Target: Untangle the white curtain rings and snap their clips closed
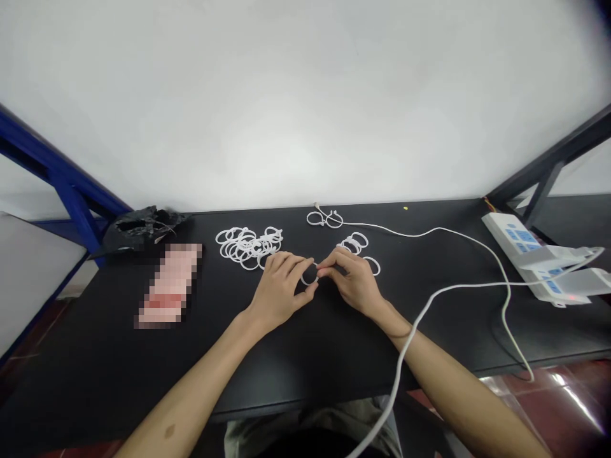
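A thin white plastic ring (309, 284) is held between my two hands above the black table. My left hand (282, 287) curves its fingers and thumb around the ring's left side. My right hand (354, 280) pinches the ring's right edge between thumb and fingertips. To the left, behind my left hand, lies a pile of similar white rings (244, 247). A smaller cluster of rings (356, 242) rests just behind my right hand, partly hidden by it. Two further rings (334, 220) lie near the back edge.
A white cable (439, 292) crosses the right side, over my right forearm. It runs by a white power strip (520, 251). At left are a black plastic bag (143, 226) and a blurred pink item (172, 283). A white wall (305, 114) stands behind the table (296, 369).
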Tool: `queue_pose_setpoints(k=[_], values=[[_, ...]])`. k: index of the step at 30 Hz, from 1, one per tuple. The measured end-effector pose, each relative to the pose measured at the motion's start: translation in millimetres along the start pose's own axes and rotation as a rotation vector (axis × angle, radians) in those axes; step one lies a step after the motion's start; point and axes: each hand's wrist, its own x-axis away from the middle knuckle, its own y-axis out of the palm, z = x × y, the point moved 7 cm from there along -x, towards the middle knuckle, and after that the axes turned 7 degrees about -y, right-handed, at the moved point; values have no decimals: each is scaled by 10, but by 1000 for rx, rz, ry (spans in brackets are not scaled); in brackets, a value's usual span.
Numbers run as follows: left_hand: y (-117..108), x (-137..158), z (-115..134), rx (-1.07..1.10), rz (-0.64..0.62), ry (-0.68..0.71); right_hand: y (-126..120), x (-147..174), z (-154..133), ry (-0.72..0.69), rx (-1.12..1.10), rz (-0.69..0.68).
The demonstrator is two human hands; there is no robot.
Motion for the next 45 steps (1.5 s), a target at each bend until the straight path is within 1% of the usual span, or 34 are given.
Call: queue_pose_setpoints(k=[4,11,18,20,23,24,26,29,31,33,35,37,41,45], values=[[-23,-3,-45,9,25,-33,-2,-4,21,50,-36,36],[-33,-14,-24,38,38,-29,12,1,95,155,-79,28],[-33,-6,-11,78,43,27,73,42,188,259,-261,-34],[-23,-3,-11,72,32,33,101,48,203,273,-297,-45],[-69,-18,-35,29,56,26,102,45,207,253,-282,-3],[-105,-32,-68,2,78,6,96,41,198,230,-251,12],[-200,-67,-196,-71,135,-80,86,35,171,174,-153,22],[-347,-117,-520,-181,217,-294,84,34,144,122,-2,4],[-396,-141,-736,-237,233,-412,88,34,138,111,62,-12],[-390,-161,-900,-285,210,-477,96,32,131,102,105,-28],[-351,-172,-1002,-305,172,-497,103,28,123,90,136,-40],[-307,-170,-1052,-298,142,-492,103,27,120,83,158,-44],[-270,-147,-1070,-263,120,-478,92,30,134,87,183,-44],[-279,-140,-1051,-252,107,-485,31,21,157,70,232,-6]])
